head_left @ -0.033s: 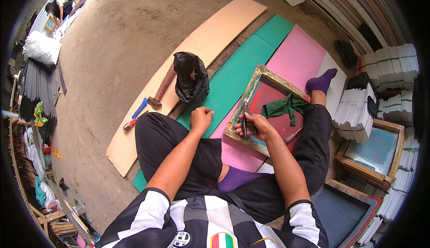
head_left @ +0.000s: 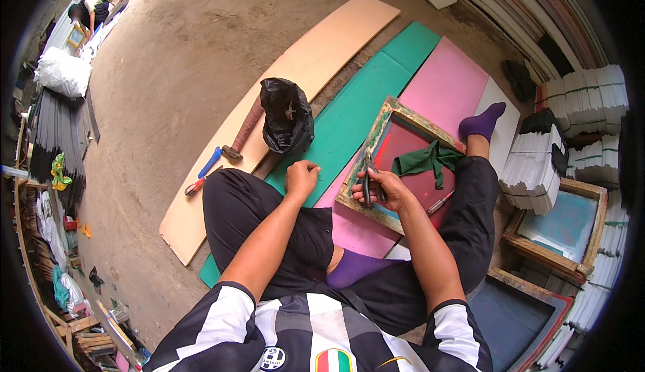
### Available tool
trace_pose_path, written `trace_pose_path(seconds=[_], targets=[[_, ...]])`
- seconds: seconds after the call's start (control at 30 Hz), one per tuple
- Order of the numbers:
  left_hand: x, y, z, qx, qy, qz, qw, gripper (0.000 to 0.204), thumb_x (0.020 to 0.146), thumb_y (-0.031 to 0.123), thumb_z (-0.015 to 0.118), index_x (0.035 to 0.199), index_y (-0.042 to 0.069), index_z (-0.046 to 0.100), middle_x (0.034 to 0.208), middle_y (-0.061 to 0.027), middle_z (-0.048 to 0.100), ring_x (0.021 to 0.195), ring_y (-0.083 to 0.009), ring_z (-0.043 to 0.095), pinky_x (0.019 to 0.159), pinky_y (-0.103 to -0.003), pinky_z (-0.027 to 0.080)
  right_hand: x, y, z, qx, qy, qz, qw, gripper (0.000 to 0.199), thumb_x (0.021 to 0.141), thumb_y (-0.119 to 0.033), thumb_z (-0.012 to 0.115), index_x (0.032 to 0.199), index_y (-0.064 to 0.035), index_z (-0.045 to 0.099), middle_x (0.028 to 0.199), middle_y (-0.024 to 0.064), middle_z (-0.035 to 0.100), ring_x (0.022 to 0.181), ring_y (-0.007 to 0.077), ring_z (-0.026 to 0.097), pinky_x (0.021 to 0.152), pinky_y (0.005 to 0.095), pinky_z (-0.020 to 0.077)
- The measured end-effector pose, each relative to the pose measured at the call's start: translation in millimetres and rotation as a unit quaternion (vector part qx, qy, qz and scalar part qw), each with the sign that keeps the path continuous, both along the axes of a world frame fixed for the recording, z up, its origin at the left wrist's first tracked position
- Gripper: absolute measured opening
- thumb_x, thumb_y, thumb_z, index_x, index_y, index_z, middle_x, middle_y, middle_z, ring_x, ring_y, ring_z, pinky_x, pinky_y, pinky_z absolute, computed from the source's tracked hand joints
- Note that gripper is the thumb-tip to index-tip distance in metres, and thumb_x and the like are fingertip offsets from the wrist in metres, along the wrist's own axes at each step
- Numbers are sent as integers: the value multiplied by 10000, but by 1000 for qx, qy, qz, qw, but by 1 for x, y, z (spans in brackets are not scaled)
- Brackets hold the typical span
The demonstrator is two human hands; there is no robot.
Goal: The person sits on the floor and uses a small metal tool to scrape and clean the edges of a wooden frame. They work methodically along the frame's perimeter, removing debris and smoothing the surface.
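My right hand [head_left: 390,192] grips pliers [head_left: 367,187] with dark handles, their jaws pointing away from me over the near left corner of a wooden screen frame [head_left: 422,125]. Inside that frame, on its red mesh, lie a dark green cloth [head_left: 430,160] and a slim red and silver tool [head_left: 440,202]. My left hand [head_left: 302,178] is closed, fingers curled in, above the green board [head_left: 356,97]. Whatever its fingers hold, if anything, cannot be made out. Just beyond it stands an opened black plastic bag [head_left: 287,117].
On the peach board [head_left: 316,39] lie a hammer [head_left: 245,130], a blue-handled tool [head_left: 209,162] and a red-handled tool [head_left: 196,185]. A pink board [head_left: 449,76] is under the frame. At right are bundled white stacks [head_left: 534,164] and another screen frame [head_left: 557,227]. A person [head_left: 94,13] bends far left.
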State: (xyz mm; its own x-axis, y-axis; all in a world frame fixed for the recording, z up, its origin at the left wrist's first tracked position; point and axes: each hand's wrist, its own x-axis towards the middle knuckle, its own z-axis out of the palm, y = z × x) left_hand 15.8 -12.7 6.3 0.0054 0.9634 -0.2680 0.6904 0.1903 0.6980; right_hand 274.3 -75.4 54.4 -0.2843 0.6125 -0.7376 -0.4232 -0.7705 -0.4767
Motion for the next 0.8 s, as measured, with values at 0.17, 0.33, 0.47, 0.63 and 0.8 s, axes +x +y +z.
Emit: trace_pose_path(seconds=[0.17,0.33,0.47,0.63,0.8], targets=[[0,-1,4,-9,18,-8,1000,180,853,210,756,957,70,803,913,-156,765,871,-317,747,792,-420,571,-1,1,-7,-4,36,-12,999,437,1102,-360,418,1319,11,497,1086,235,706,882,302,753,739,400,653],[1,-2,1,-13,27,-8,1000,182,854,223,756,960,84,804,913,-146,767,877,-315,746,805,-420,574,0,2,-15,-15,60,-30,998,456,1104,-370,402,1334,14,489,1068,237,708,858,303,753,708,402,655],[2,-3,1,-12,39,-21,999,191,856,245,756,957,90,803,931,-139,764,889,-331,737,822,-432,574,2,2,-22,-22,73,-38,996,340,1084,-326,464,1197,-17,550,919,175,715,715,268,723,630,392,628],[3,-6,8,27,93,-46,994,225,864,292,750,969,96,787,987,-120,728,932,-339,710,823,-457,561,7,14,-7,-11,-132,85,988,125,935,-141,659,965,-38,595,704,100,647,534,207,634,477,345,526],[6,-6,14,38,105,-47,993,266,875,328,740,993,92,773,961,-101,694,926,-328,696,797,-461,548,9,18,-4,138,-415,232,869,53,762,-26,665,771,-22,613,639,122,635,521,228,640,464,380,503]])
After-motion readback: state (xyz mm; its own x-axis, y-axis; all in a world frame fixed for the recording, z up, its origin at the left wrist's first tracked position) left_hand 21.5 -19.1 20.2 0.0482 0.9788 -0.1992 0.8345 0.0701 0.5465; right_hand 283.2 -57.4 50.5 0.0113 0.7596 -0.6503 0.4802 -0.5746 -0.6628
